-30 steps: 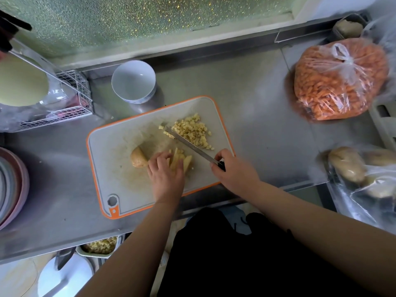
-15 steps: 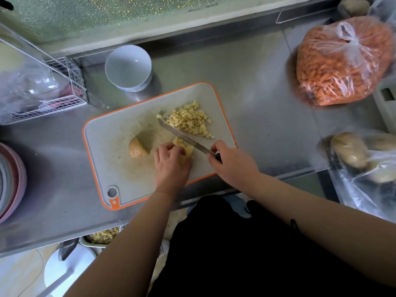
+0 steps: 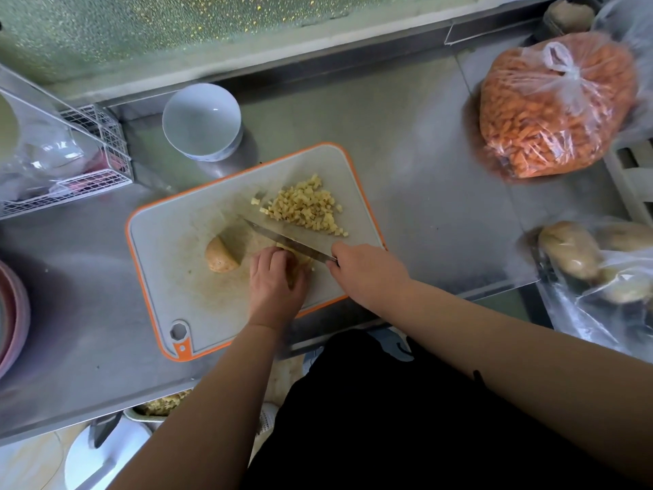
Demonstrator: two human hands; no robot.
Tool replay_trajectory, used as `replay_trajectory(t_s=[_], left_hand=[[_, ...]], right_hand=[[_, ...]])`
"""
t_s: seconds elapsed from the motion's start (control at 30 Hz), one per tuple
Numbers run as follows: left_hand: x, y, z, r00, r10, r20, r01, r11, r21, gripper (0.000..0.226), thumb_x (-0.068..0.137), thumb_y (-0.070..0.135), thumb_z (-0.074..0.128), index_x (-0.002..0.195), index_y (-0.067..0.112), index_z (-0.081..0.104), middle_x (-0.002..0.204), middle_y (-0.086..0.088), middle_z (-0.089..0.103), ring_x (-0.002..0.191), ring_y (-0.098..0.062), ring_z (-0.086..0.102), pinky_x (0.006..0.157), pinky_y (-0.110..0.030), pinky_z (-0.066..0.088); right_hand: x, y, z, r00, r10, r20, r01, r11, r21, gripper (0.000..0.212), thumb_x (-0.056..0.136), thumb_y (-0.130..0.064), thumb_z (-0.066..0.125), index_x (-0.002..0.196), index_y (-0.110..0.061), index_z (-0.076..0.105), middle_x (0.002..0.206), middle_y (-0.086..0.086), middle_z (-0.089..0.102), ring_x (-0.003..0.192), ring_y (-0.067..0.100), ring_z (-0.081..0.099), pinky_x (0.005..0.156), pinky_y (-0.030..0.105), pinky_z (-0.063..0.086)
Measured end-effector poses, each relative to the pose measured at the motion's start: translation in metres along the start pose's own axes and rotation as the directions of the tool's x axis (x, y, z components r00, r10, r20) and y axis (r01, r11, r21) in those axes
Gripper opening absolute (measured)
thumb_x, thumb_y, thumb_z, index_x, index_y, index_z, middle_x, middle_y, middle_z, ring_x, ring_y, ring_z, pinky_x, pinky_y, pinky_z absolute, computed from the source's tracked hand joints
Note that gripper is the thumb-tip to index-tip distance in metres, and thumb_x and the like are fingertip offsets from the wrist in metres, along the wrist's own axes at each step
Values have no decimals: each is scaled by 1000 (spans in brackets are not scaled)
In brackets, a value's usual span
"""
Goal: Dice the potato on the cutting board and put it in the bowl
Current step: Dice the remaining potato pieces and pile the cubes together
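A grey cutting board with an orange rim [image 3: 169,249] lies on the steel counter. On its far right is a heap of diced potato [image 3: 307,208]. A potato end piece [image 3: 221,258] lies near the board's middle. My left hand [image 3: 275,282] holds down a bundle of potato strips [image 3: 298,258], mostly hidden under my curled fingers. My right hand [image 3: 365,272] grips the handle of a knife [image 3: 286,240], whose blade runs diagonally across the strips, just in front of my left fingers. An empty white bowl [image 3: 201,122] stands behind the board.
A tied bag of orange carrot pieces [image 3: 554,107] sits at the back right. A clear bag of whole potatoes [image 3: 597,259] lies at the right edge. A white wire rack [image 3: 84,164] stands at the left, with stacked pink bowls [image 3: 12,313] below it.
The strip bundle under my left hand has grown shorter as the knife worked along it. My left hand has crept back toward me. The diced heap has grown slightly.
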State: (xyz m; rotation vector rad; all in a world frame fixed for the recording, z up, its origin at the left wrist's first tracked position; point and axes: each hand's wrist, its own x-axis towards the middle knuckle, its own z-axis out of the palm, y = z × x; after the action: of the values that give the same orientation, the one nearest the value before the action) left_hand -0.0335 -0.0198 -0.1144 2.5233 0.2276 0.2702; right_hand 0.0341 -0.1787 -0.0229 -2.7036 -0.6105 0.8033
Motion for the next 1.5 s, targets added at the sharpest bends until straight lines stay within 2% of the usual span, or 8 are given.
replay_trajectory(t_s=[0.3, 0.5, 0.67, 0.8, 0.93, 1.23, 1.37, 1.5], left_hand=[[-2, -3, 5, 999, 35, -24, -35, 999, 4, 23, 80, 20, 70, 82, 0, 59, 91, -16, 58, 90, -30, 48, 81, -33, 38], [-5, 2, 0, 1000, 17, -18, -17, 1000, 11, 25, 80, 22, 73, 85, 2, 59, 96, -16, 51, 92, -30, 46, 83, -32, 38], [-5, 5, -3, 998, -68, -16, 67, 997, -36, 33, 79, 36, 67, 91, 6, 57, 103, -18, 48, 99, -31, 46, 89, -32, 36], [-3, 6, -6, 999, -15, -47, 13, 999, -53, 30, 82, 29, 63, 86, -1, 59, 97, -18, 52, 96, -27, 44, 85, -31, 36], [-2, 5, -4, 999, 13, -33, -14, 1000, -23, 28, 83, 27, 58, 84, -1, 58, 93, -17, 53, 92, -28, 43, 80, -32, 37], [0, -1, 3, 997, 72, -9, -71, 996, 44, 21, 80, 21, 55, 83, 0, 54, 93, -18, 54, 87, -31, 44, 78, -36, 37], [0, -4, 4, 999, 51, 14, -51, 998, 34, 20, 78, 19, 58, 85, 0, 58, 96, -18, 55, 89, -31, 46, 80, -35, 38], [-2, -3, 1, 997, 45, 57, -50, 996, 80, 19, 81, 20, 60, 86, 2, 57, 97, -17, 55, 91, -33, 47, 80, -40, 42]], right_hand=[[19, 0, 22, 996, 43, 84, -40, 999, -37, 23, 100, -27, 39, 111, -11, 50, 107, 14, 63, 99, 34, 61, 73, 36, 43], [24, 12, 11, 990, 92, 109, -111, 976, 187, 36, 98, -40, 42, 105, -9, 56, 102, 15, 64, 97, 34, 59, 72, 34, 40], [9, 10, 4, 997, 66, 31, -71, 982, 175, 33, 97, -43, 41, 91, -12, 51, 85, 10, 63, 85, 33, 61, 62, 31, 37], [-3, 1, -2, 999, 47, 25, -50, 989, 136, 29, 99, -42, 38, 85, -17, 39, 73, 4, 53, 79, 32, 60, 57, 31, 31], [-10, -6, -3, 1000, 6, -4, -5, 999, 37, 26, 100, -38, 36, 92, -15, 45, 89, 13, 64, 83, 34, 61, 58, 32, 32], [5, -11, 11, 994, 72, 77, -71, 997, -16, 17, 99, -22, 40, 105, -10, 50, 102, 14, 63, 95, 35, 61, 66, 34, 38], [14, -13, 19, 994, 69, 87, -66, 997, -30, 26, 100, -29, 40, 112, -9, 51, 109, 15, 63, 102, 34, 61, 79, 38, 46], [13, -7, 22, 994, 76, 74, -78, 997, 20, 34, 100, -38, 38, 110, -9, 52, 107, 16, 64, 101, 35, 60, 76, 36, 44]])
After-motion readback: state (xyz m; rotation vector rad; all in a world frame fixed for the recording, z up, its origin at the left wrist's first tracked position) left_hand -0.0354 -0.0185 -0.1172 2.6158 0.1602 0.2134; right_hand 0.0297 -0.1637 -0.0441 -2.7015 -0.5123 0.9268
